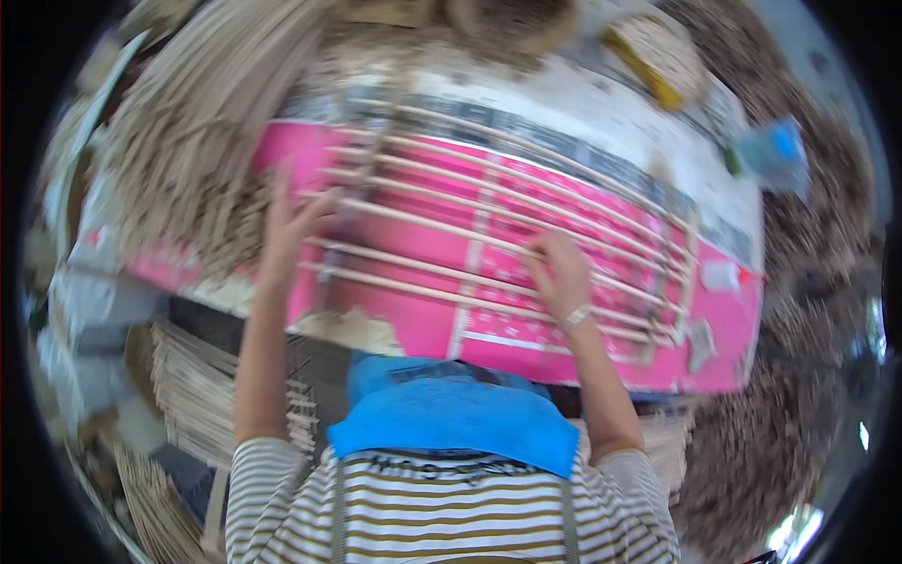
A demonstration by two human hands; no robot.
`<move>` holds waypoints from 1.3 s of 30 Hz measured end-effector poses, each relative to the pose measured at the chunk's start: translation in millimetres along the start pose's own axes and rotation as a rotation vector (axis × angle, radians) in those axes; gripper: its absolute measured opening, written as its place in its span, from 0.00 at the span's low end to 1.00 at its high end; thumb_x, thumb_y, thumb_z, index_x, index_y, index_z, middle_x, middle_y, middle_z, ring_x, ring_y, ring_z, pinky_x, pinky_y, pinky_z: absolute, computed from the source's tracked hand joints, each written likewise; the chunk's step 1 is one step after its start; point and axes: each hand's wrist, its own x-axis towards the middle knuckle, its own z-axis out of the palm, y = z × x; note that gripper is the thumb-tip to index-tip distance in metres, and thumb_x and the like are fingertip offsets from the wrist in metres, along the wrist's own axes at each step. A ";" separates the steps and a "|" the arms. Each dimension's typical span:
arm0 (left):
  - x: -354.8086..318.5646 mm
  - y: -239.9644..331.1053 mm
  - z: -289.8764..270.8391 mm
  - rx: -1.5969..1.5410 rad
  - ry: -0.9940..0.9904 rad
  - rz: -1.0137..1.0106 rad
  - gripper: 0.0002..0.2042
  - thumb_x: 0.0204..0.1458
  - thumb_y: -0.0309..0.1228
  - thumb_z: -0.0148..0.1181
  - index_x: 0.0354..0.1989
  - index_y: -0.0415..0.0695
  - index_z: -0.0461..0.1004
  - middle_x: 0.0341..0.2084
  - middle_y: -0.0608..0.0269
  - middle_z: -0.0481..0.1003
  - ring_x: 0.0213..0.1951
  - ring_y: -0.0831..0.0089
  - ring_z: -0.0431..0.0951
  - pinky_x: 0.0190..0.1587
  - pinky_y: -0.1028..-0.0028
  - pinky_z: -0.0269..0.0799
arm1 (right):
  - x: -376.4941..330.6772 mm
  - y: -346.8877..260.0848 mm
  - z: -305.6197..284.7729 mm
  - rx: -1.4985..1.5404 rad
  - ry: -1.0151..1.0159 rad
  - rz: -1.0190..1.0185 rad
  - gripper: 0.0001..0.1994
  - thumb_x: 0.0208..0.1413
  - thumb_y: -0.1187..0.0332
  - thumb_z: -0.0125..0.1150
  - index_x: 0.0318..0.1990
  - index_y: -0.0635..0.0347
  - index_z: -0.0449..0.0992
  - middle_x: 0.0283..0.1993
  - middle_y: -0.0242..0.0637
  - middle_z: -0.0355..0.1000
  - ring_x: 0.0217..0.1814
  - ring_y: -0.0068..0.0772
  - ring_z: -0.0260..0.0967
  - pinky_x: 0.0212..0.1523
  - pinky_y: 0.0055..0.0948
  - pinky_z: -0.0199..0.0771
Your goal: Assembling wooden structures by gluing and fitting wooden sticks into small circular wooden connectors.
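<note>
Several pale wooden rods (442, 226) lie side by side across the pink tabletop, sloping down to the right. Their right ends meet a wooden crosspiece (688, 273); another upright strip (376, 141) crosses near their left ends. My right hand (564, 273) is closed with its fingertips on one of the middle rods, right of centre. At the left ends of the rods is my left hand (293, 226), its fingers apart and blurred. Its fingertips are close to the end of a rod; whether they touch it I cannot tell.
A big heap of wooden sticks (188, 141) covers the table's left side. On the far right stand a blue-capped clear container (770, 155) and a yellow-edged block (655, 61). A small white bottle (722, 275) sits by the right edge. More sticks (193, 390) lie below the table.
</note>
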 end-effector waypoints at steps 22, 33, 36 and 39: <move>-8.7 20.4 -8.7 0.976 0.071 0.335 0.31 0.49 0.36 0.72 0.65 0.53 0.74 0.41 0.60 0.76 0.39 0.63 0.77 0.42 0.67 0.73 | 2.4 6.9 5.3 0.050 0.030 0.108 0.06 0.52 0.71 0.69 0.35 0.60 0.79 0.34 0.40 0.72 0.39 0.44 0.72 0.42 0.40 0.70; 10.0 -3.4 -13.9 1.037 -0.112 0.575 0.19 0.47 0.35 0.72 0.50 0.56 0.80 0.49 0.67 0.74 0.53 0.62 0.74 0.58 0.54 0.61 | 7.9 4.3 10.1 0.055 0.020 0.097 0.05 0.54 0.70 0.69 0.36 0.61 0.80 0.34 0.38 0.72 0.39 0.42 0.71 0.43 0.38 0.69; 12.2 -4.5 -9.7 1.052 -0.131 0.561 0.18 0.46 0.34 0.72 0.48 0.55 0.80 0.48 0.67 0.73 0.52 0.62 0.74 0.58 0.55 0.62 | 9.5 6.3 12.7 -0.080 0.012 0.037 0.05 0.55 0.68 0.68 0.35 0.58 0.80 0.34 0.37 0.71 0.40 0.41 0.71 0.42 0.38 0.67; 12.8 -6.2 -5.6 1.023 -0.107 0.582 0.19 0.45 0.34 0.72 0.49 0.55 0.80 0.47 0.67 0.73 0.51 0.62 0.74 0.57 0.55 0.62 | 9.7 7.4 13.8 -0.167 0.013 0.022 0.05 0.56 0.66 0.68 0.35 0.56 0.81 0.35 0.35 0.71 0.41 0.39 0.70 0.43 0.39 0.65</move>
